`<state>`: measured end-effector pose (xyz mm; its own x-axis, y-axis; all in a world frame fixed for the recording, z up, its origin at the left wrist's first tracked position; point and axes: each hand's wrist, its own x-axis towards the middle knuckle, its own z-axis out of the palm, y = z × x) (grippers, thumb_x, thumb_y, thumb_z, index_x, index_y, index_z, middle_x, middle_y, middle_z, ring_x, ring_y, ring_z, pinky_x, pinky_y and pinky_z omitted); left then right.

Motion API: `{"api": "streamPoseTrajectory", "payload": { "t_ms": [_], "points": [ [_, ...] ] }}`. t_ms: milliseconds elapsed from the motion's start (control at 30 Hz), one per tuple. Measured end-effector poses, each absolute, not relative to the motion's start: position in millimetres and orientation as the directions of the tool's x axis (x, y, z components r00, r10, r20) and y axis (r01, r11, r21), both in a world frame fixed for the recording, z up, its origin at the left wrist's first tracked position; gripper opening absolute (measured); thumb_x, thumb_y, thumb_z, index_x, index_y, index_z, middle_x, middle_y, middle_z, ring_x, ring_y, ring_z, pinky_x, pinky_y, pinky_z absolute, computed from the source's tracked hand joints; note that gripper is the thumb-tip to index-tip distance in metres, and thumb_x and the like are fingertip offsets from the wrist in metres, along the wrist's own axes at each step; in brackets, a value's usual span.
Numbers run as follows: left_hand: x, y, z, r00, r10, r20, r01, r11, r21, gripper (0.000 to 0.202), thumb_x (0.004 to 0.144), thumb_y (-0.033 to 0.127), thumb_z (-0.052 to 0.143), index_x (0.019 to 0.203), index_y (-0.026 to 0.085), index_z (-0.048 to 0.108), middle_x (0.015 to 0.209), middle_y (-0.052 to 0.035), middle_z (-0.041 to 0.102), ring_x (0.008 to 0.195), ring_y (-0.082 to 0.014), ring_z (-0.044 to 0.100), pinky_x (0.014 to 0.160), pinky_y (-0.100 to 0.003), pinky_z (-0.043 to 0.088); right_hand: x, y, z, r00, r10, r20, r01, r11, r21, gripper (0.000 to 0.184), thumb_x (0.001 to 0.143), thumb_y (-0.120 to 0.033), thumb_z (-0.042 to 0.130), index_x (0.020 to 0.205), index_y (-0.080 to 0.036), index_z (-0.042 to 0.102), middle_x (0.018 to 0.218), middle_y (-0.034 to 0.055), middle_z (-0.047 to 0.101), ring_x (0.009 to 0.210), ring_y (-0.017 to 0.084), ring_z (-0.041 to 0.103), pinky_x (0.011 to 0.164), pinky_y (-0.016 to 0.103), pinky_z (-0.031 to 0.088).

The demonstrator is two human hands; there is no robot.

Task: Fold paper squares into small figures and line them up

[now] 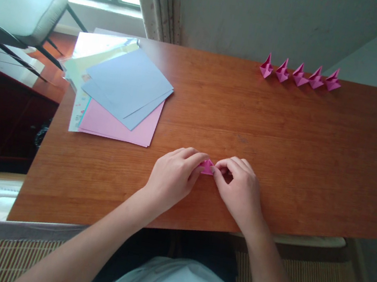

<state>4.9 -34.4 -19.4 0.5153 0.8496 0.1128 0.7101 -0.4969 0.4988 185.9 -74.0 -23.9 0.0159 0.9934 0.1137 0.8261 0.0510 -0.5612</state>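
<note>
A person works at a long wooden table (209, 106), its smooth brown grain running lengthwise. Flat blue sheets of paper (131, 84) lie askew over pink sheets (118, 124) at the left, apparently set aside yet within reach. The left hand (174, 170) grips one end of a folded pink paper piece (207, 167) between thumb and fingers; the right hand (238, 188) pinches the opposite edge, thumb near forefinger, probably because so small a form needs steadying from both sides. Five pink origami figures (300, 75), crisply creased and sharp-pointed, stand in a row along the far edge, likely lined up there to keep them away from the hands. Smallest of all, the held piece sits near the table's front edge, its facets partly hidden by fingertips.
</note>
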Motion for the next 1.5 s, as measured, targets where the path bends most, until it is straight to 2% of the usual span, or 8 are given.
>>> {"api": "streamPoseTrajectory", "payload": {
  "t_ms": [367, 700, 1067, 1333, 1500],
  "points": [
    [4.5, -34.9, -20.6, 0.505, 0.858, 0.087, 0.714, -0.473, 0.516, 0.024, 0.099, 0.022, 0.053, 0.119, 0.025, 0.067, 0.113, -0.0032, 0.072, 0.098, -0.0211, 0.07, 0.075, -0.031, 0.052, 183.6, -73.7, -23.2, 0.047, 0.993, 0.111, 0.83, 0.023, -0.557, 0.016, 0.092, -0.026, 0.068, 0.078, -0.023, 0.063, 0.078, 0.0011, 0.068, 0.08, 0.021, 0.058, 0.072, 0.033, 0.04],
    [5.5, -34.9, -21.6, 0.497, 0.861, 0.11, 0.706, -0.475, 0.525, 0.021, 0.098, 0.019, 0.054, 0.113, 0.024, 0.069, 0.109, -0.0036, 0.073, 0.096, -0.0204, 0.07, 0.075, -0.03, 0.052, 181.7, -74.6, -26.5, 0.046, 0.991, 0.123, 0.851, 0.025, -0.524, 0.017, 0.095, -0.028, 0.065, 0.078, -0.024, 0.062, 0.078, 0.0022, 0.067, 0.08, 0.022, 0.057, 0.071, 0.034, 0.04],
    [5.9, -35.7, -24.2, 0.504, 0.852, 0.141, 0.706, -0.501, 0.5, 0.021, 0.098, 0.02, 0.054, 0.112, 0.024, 0.069, 0.11, -0.0035, 0.073, 0.096, -0.0201, 0.07, 0.077, -0.031, 0.053, 175.1, -78.8, -25.5, 0.084, 0.988, 0.127, 0.839, -0.001, -0.544, 0.008, 0.097, -0.026, 0.062, 0.089, -0.023, 0.063, 0.092, 0.0047, 0.069, 0.089, 0.024, 0.058, 0.081, 0.036, 0.043],
    [6.6, -38.3, -24.9, 0.499, 0.852, 0.161, 0.707, -0.507, 0.492, 0.021, 0.101, 0.021, 0.05, 0.112, 0.024, 0.068, 0.111, -0.0034, 0.073, 0.097, -0.0196, 0.069, 0.079, -0.031, 0.052, 173.5, -80.9, -30.3, 0.082, 0.986, 0.148, 0.831, 0.015, -0.556, 0.011, 0.098, -0.026, 0.058, 0.09, -0.024, 0.065, 0.092, 0.0051, 0.069, 0.088, 0.024, 0.056, 0.08, 0.037, 0.042],
    [14.3, -43.2, -20.7, 0.469, 0.867, 0.167, 0.756, -0.492, 0.432, 0.017, 0.099, 0.026, 0.054, 0.108, 0.023, 0.068, 0.106, -0.0051, 0.072, 0.093, -0.022, 0.067, 0.078, -0.034, 0.051, 171.4, -81.2, -29.3, 0.081, 0.984, 0.156, 0.844, 0.015, -0.536, 0.011, 0.099, -0.024, 0.057, 0.09, -0.024, 0.064, 0.094, 0.0052, 0.069, 0.089, 0.025, 0.055, 0.081, 0.037, 0.042]
  ]
}}
